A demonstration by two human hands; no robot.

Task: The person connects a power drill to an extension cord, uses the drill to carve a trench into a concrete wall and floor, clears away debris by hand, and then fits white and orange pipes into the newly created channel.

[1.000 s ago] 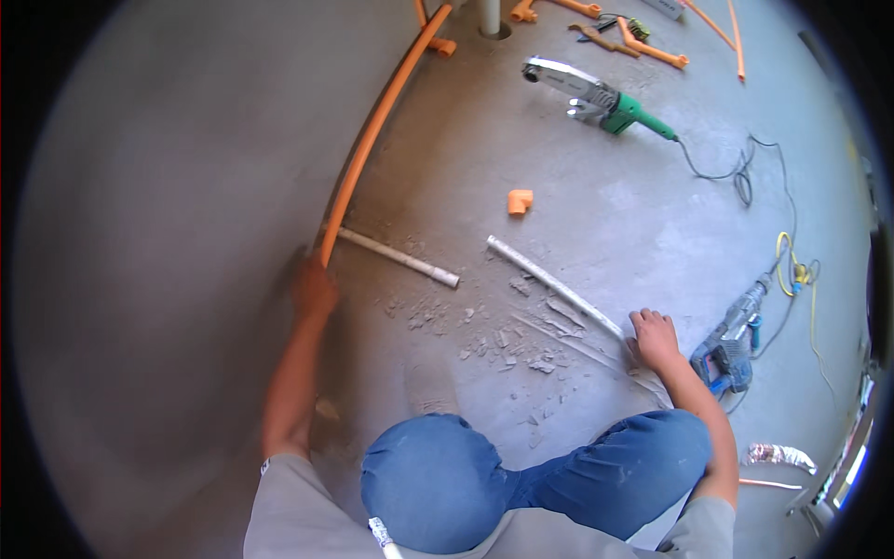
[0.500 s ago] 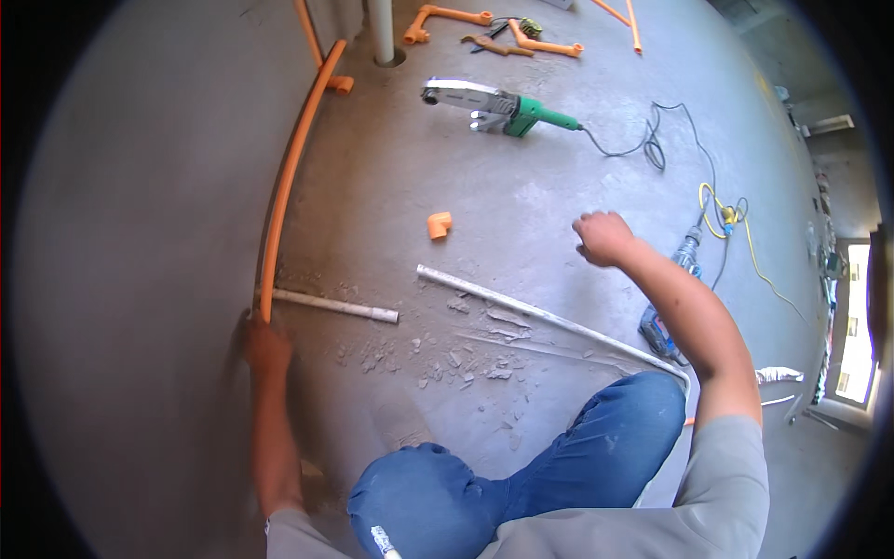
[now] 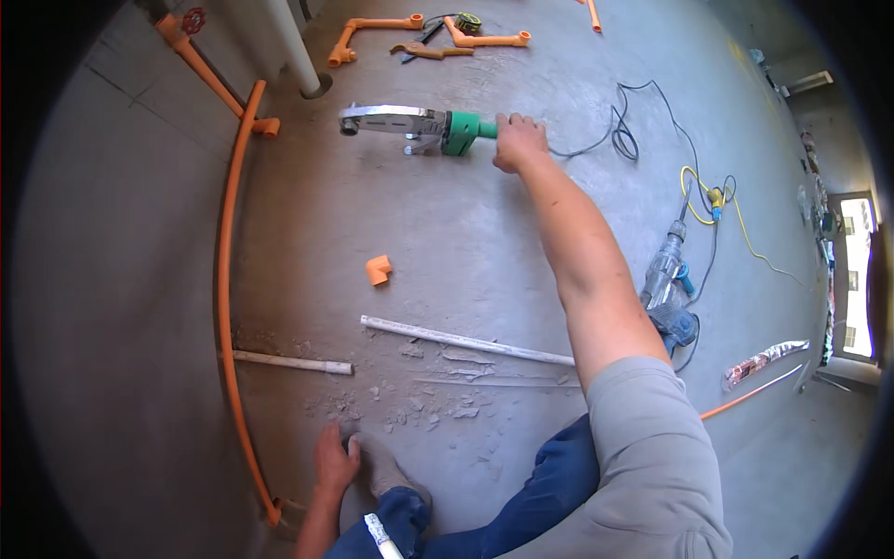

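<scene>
My right hand [image 3: 520, 143] is wrapped round the green handle of a pipe welding iron [image 3: 456, 132], which rests on the floor with its long metal heating plate pointing left. Low in the picture, my left hand [image 3: 335, 458] is empty, fingers apart, just above my shoe. To its left, a long orange pipe [image 3: 226, 279] runs along the foot of the wall, apart from the hand. An orange elbow fitting [image 3: 378, 270] lies on the floor between my two hands.
Two white pipes [image 3: 466, 343] [image 3: 293, 361] lie among broken rubble [image 3: 419, 401]. A rotary hammer drill [image 3: 669, 289] and cables [image 3: 626, 140] are at right. Jointed orange pipes [image 3: 372, 23], a tape measure [image 3: 468, 22] and a white upright pipe [image 3: 293, 47] stand or lie farther off.
My right hand has reached forward and taken hold of the welding iron's handle. My left hand has let go of the orange pipe and come nearer my shoe. The view has shifted.
</scene>
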